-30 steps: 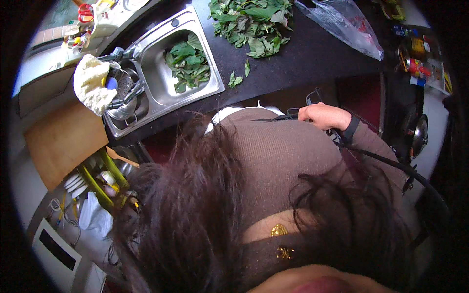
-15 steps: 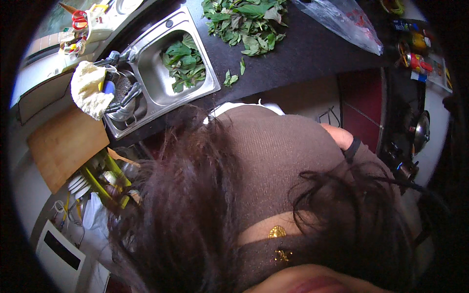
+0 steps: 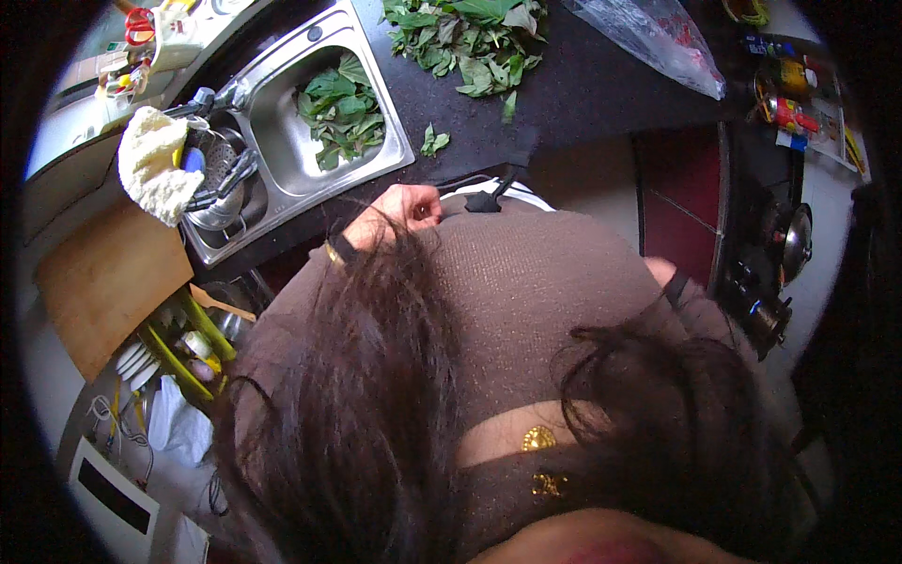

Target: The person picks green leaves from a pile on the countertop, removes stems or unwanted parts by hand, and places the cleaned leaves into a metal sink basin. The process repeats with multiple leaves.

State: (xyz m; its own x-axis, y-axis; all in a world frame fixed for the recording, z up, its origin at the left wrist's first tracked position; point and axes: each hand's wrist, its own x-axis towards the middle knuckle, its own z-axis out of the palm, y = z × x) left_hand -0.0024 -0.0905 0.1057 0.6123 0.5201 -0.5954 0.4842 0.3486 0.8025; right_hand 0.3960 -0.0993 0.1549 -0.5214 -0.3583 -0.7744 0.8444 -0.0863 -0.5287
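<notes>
My left hand (image 3: 406, 207) is at my waist in front of the sink, its fingers curled closed. A thin black cord (image 3: 458, 180) runs from beside those fingers to a blurred black piece (image 3: 484, 200) lying against a white edge at my waist. My right hand (image 3: 660, 271) shows only in part at my right side; its fingers are hidden behind my brown top. Green leaves (image 3: 340, 113) lie in the steel sink (image 3: 282, 141). A larger leaf heap (image 3: 465, 42) rests on the dark counter, with a small loose leaf (image 3: 434, 142) nearer me and a blurred leaf (image 3: 508, 106) to its right.
A colander (image 3: 222, 160) and a cream cloth (image 3: 155, 167) are at the sink's left. A wooden board (image 3: 113, 282) stands near a green rack (image 3: 178, 362). A clear plastic bag (image 3: 653, 42) lies on the counter, and a pot lid (image 3: 798, 242) is far right.
My left hand has come into view at my waist, along with the black cord and piece. One loose leaf has shifted right along the counter. The whole view has moved slightly.
</notes>
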